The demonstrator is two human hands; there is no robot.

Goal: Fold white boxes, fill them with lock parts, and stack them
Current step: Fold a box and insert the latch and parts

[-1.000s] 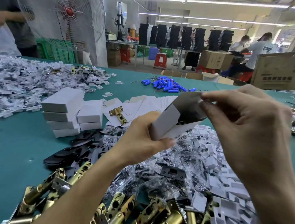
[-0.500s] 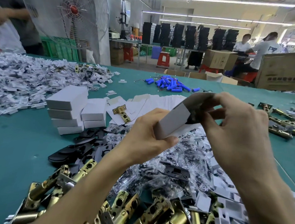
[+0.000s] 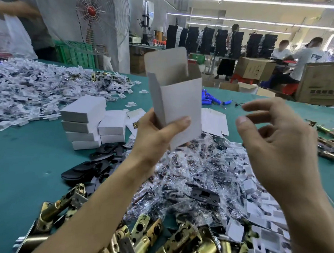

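Head cam, mid frame: left hand (image 3: 156, 133) grips the white box (image 3: 178, 100) by its lower end, thumb across the front. Box is upright w/ the top flap open. Right hand (image 3: 276, 138) is to the right of it, fingers loosely spread, holding nothing, not touching the box. Imo folding's about done and filling is up. Next move prob needs the right hand to grab a brass latch (image 3: 144, 232) from the bottom-of-frame pile. Closed boxes (image 3: 86, 122) sit stacked mid left on the green surface (image 3: 17, 167).
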